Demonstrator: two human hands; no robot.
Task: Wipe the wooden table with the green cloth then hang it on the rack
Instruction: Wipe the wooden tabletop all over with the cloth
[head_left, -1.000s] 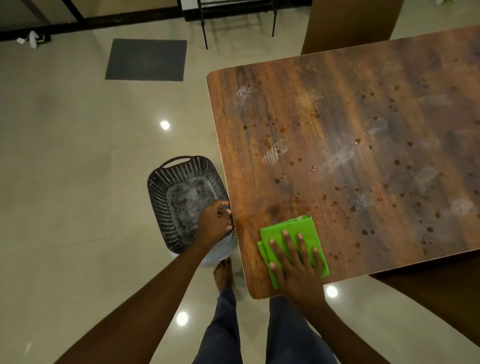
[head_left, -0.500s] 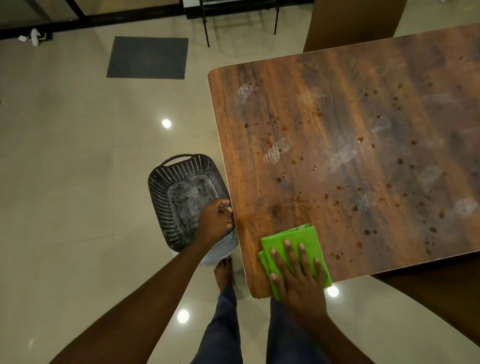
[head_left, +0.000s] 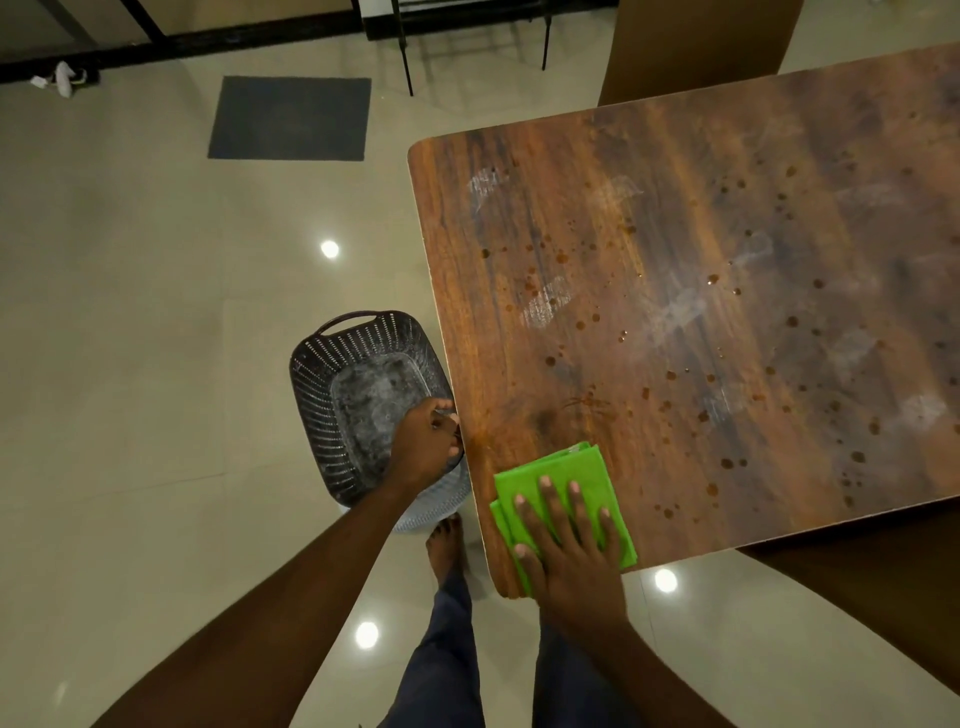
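Nearest, a bare foot (head_left: 445, 545) stood on the glossy tiled floor (head_left: 130, 364), just off the near left corner of the worktop (head_left: 701, 249). At that corner the right hand (head_left: 571, 566) lay flat on the folded green cloth (head_left: 589, 467), its fingers (head_left: 546, 501) straight and spread, pressing down and gripping nothing. The cloth sat right at the near edge, its left side close to the rounded corner and its right corner reaching the rim.

Just left of it, below the worktop's left edge, the left hand (head_left: 426, 447) had its fingers curled over the rim of a dark slotted basket (head_left: 322, 395), which it held hard against that edge. The basket's far handle pointed away from the person.

Beyond the cloth the wood ran wide and bare of objects, scattered with dark spots (head_left: 670, 375) and pale chalky smears (head_left: 548, 306) out to the far left corner. The right part ran out of view.

Left of the worktop the floor lay open, with a dark mat (head_left: 291, 118) farther off and the thin legs of a black metal frame (head_left: 406, 62) behind it. A brown panel (head_left: 696, 47) stood at the worktop's far edge
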